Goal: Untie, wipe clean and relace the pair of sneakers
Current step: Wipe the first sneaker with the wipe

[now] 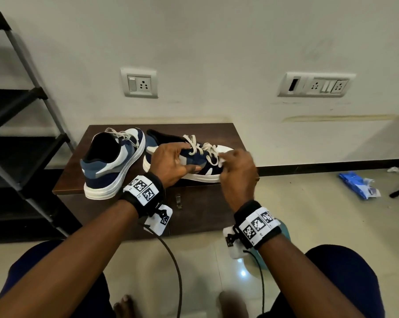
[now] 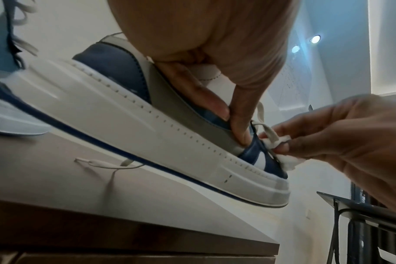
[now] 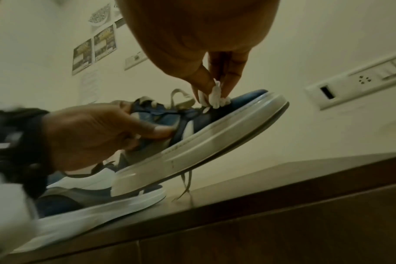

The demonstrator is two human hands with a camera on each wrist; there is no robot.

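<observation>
Two navy, blue and white sneakers are on a low brown cabinet (image 1: 70, 177). The left sneaker (image 1: 112, 164) stands with its heel toward me, its laces tied. My left hand (image 1: 171, 164) grips the right sneaker (image 1: 198, 157) by its side near the eyelets and holds it tilted, toe raised (image 2: 249, 178). My right hand (image 1: 237, 171) pinches a small crumpled white wipe (image 3: 216, 97) against the navy toe area by the lowest laces (image 2: 283, 160). The off-white laces (image 1: 202, 146) hang loose, and one end (image 2: 97, 163) lies on the cabinet top.
A black metal shoe rack (image 1: 21, 125) stands at the left. Wall sockets (image 1: 140, 83) sit above the cabinet. A blue and white packet (image 1: 359, 184) lies on the tiled floor at the right. Cables (image 1: 173, 267) trail from my wristbands over my knees.
</observation>
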